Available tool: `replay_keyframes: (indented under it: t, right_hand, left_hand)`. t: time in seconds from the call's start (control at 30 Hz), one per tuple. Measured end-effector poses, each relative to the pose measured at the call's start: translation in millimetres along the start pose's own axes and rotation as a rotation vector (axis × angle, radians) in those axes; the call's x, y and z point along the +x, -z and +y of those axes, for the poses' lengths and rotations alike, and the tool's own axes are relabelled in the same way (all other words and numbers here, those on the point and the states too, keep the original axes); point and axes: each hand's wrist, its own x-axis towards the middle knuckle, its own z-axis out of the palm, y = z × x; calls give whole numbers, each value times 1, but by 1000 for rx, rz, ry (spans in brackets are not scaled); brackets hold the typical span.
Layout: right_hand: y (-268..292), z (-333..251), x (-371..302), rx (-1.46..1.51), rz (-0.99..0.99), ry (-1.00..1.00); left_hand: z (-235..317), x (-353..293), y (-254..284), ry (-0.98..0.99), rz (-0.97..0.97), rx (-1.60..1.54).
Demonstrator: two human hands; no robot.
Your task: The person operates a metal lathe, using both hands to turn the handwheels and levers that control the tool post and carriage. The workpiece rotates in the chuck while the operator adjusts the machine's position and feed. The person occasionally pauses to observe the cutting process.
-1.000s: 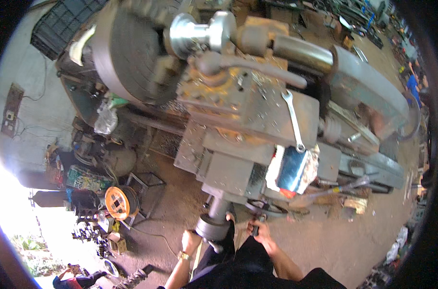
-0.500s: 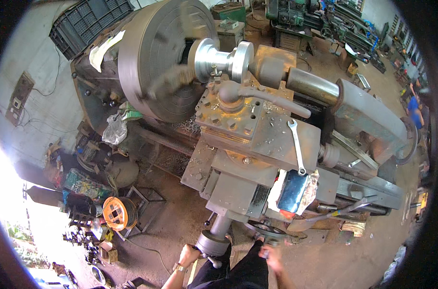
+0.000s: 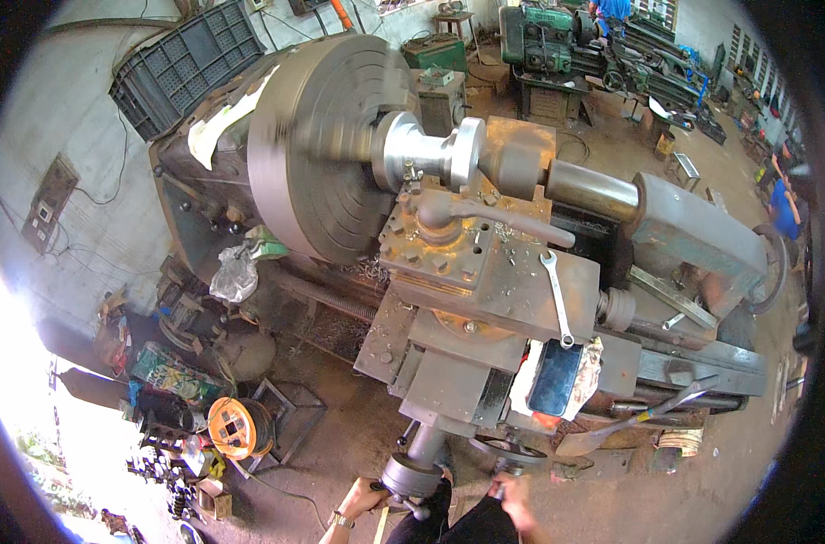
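Note:
A large metal lathe fills the view. Its round chuck (image 3: 317, 150) is blurred with spin and carries a shiny metal workpiece (image 3: 426, 150). At the bottom edge, my left hand (image 3: 363, 497) grips the handle of the cross-slide handwheel (image 3: 411, 476). My right hand (image 3: 512, 490) rests on the dark carriage handwheel (image 3: 503, 447) just beside it. A wristwatch sits on my left wrist. The tool post (image 3: 449, 245) stands close under the workpiece.
A spanner (image 3: 556, 299) lies on the carriage, with a phone (image 3: 558, 379) on a cloth below it. An orange cable reel (image 3: 236, 426) and clutter sit on the floor at left. Other green machines (image 3: 548, 36) stand at the back, a person in blue (image 3: 782, 207) at right.
The view has tilted upward, so the lathe sits lower in frame. Both hands stay on the handwheels at the bottom edge.

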Motion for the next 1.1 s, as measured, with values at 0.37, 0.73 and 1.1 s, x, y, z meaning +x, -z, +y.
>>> replay_keyframes:
  t: [0.37,0.73,1.1]
  right_hand:
    - [-112,33,86,-231,62,-160]
    - [-36,19,85,-276,-143,-293]
    - [45,-190,-4,-905,-269,343]
  left_hand:
    - [10,-11,10,-52,5,-113]
    - [13,-46,-100,-53,-28,-38]
    - [-27,29,-41,70,366,148]
